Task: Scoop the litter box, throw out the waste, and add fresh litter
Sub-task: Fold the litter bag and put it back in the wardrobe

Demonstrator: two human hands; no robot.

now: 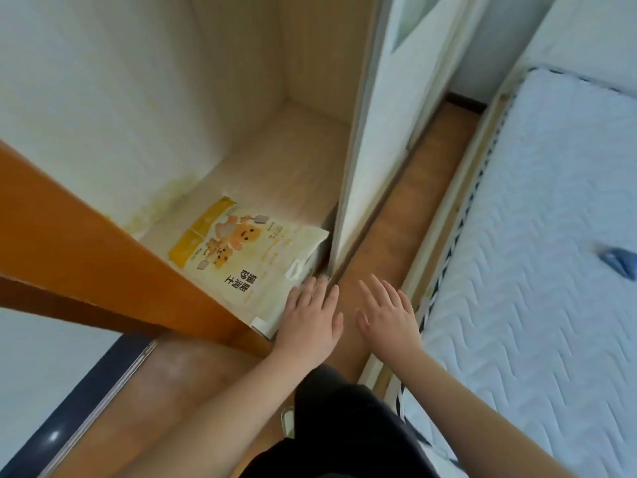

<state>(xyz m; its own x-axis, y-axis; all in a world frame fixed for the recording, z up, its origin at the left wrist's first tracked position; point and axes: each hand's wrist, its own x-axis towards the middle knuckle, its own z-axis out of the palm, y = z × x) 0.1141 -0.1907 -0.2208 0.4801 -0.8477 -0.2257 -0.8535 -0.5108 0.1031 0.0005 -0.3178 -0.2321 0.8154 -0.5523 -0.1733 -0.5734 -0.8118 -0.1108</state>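
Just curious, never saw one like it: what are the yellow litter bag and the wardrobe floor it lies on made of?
The litter bag looks like smooth plastic film: printed, creased, with a punched carry handle. The wardrobe floor seems pale wood-grain laminate board with a matte finish, though real wood can't be ruled out.

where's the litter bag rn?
Head view, left of centre: the litter bag lies flat on the wardrobe floor, beside the white sliding door, with the left hand at its near corner.
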